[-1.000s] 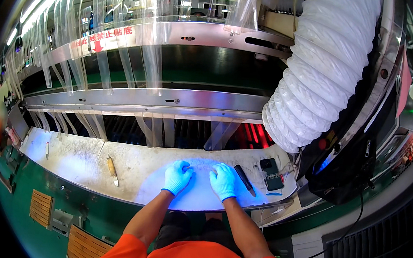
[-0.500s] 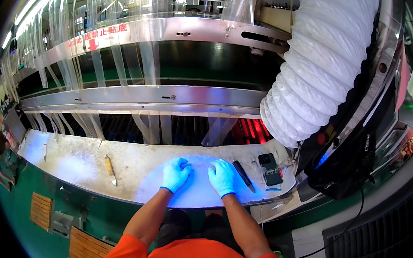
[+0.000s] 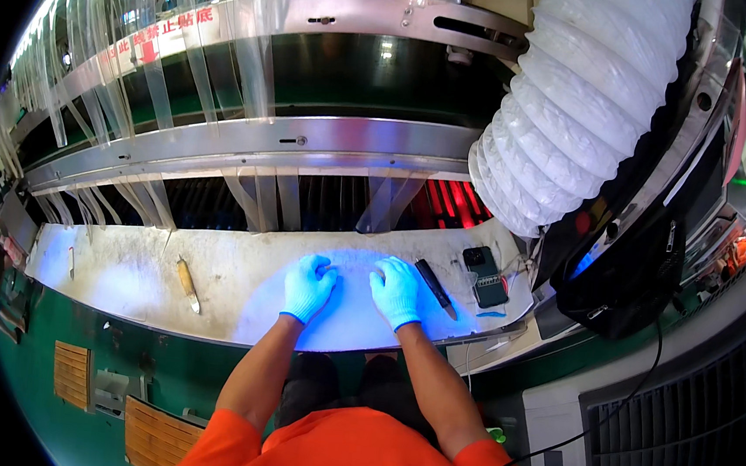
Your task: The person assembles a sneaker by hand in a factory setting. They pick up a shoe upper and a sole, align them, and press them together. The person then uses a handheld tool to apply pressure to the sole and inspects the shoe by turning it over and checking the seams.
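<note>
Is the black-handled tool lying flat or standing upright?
Lying flat: the black-handled tool rests along the worktop, its pointed end toward the near edge.

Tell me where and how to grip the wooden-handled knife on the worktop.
Likely best: the middle of its handle, with the left hand coming from above and the right. The wooden-handled knife lies flat, handle toward the far side of the worktop, blade toward the near edge.

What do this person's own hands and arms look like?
The left hand and right hand wear matching knitted-looking gloves that appear bright light blue, with darker blue cuff edges. Short orange sleeves leave the forearms bare, and a thin black cable crosses the right sleeve.
</note>
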Demonstrator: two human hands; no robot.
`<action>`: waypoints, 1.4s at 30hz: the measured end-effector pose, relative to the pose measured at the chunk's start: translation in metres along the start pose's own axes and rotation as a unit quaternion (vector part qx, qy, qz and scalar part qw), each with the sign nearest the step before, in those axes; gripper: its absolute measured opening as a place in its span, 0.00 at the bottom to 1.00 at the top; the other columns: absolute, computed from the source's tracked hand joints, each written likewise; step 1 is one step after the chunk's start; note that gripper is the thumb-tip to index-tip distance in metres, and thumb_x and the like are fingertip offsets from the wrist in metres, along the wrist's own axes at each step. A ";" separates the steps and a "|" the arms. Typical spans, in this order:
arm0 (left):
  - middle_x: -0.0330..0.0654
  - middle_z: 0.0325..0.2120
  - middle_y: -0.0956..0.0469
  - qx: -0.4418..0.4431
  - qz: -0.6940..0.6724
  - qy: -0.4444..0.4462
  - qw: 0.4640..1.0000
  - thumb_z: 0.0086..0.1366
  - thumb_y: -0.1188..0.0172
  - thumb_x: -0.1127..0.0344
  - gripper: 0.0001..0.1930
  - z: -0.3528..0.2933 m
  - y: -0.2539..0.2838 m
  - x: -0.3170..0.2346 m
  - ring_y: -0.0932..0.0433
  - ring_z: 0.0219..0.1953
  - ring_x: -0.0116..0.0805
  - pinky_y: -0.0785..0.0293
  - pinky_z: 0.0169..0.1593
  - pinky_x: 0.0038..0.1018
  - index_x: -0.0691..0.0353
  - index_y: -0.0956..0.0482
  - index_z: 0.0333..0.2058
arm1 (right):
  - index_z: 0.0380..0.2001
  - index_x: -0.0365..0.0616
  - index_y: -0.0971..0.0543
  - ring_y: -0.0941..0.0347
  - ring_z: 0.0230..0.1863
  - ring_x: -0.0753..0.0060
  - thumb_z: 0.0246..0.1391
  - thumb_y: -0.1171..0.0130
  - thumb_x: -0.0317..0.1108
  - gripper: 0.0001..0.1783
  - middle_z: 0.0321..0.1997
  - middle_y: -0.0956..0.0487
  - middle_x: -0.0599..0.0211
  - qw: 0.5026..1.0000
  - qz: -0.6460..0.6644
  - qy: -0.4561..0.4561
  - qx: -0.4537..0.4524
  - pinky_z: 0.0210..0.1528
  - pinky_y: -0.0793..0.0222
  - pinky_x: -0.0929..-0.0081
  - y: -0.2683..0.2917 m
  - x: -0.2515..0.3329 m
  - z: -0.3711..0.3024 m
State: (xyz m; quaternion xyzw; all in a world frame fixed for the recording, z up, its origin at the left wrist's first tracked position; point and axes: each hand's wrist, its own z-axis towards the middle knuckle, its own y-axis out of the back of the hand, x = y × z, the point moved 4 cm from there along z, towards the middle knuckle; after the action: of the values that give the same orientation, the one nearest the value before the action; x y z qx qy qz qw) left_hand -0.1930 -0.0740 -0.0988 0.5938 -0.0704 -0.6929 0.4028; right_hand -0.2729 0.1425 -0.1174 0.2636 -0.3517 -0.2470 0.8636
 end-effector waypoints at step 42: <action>0.60 0.45 0.12 -0.005 0.020 -0.007 1.000 0.64 0.36 0.61 0.17 -0.002 0.005 -0.003 0.14 0.49 0.64 0.19 0.57 0.52 0.63 0.11 0.47 | 0.53 0.36 0.13 0.19 0.61 0.45 0.64 0.31 0.34 0.18 0.58 0.14 0.48 0.995 0.021 -0.053 0.080 0.68 0.26 0.53 -0.016 -0.043 -0.003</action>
State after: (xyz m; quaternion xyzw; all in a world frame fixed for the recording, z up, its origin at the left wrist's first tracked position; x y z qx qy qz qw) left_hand -0.1888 -0.0744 -0.0941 0.5857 -0.0818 -0.6888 0.4193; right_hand -0.3015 0.1573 -0.1498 0.3113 -0.4214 -0.2138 0.8245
